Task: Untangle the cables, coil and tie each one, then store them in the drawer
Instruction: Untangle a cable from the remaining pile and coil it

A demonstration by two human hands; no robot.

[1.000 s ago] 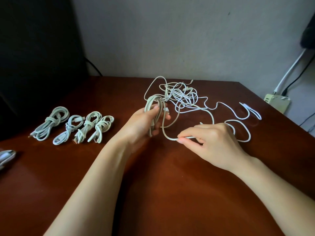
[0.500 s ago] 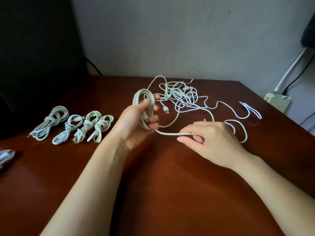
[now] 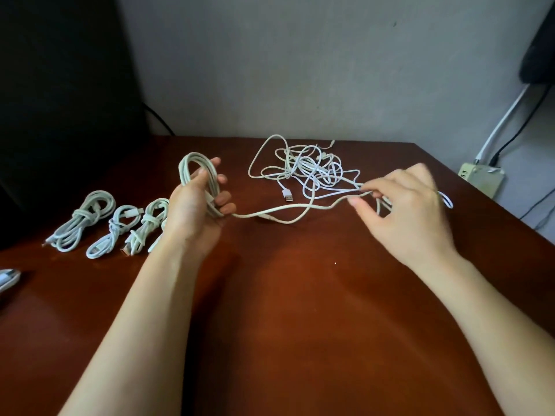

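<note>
My left hand (image 3: 196, 205) grips a partly wound coil of white cable (image 3: 195, 168) held upright above the brown table (image 3: 300, 310). The free length of that cable (image 3: 288, 209) runs right, sagging to the table, into my right hand (image 3: 405, 205), which pinches it between thumb and fingers. Behind the hands lies a tangled pile of white cables (image 3: 309, 169) with a USB plug (image 3: 287, 195) sticking out toward me. No drawer is visible.
Several coiled and tied white cables (image 3: 120, 223) lie in a row at the left of the table. A white object (image 3: 7, 279) sits at the left edge. A power strip (image 3: 482, 177) with wires lies beyond the right edge by the wall.
My left hand has carried the coil left and higher. My right hand has slid right along the cable, and the stretch between the hands is longer.
</note>
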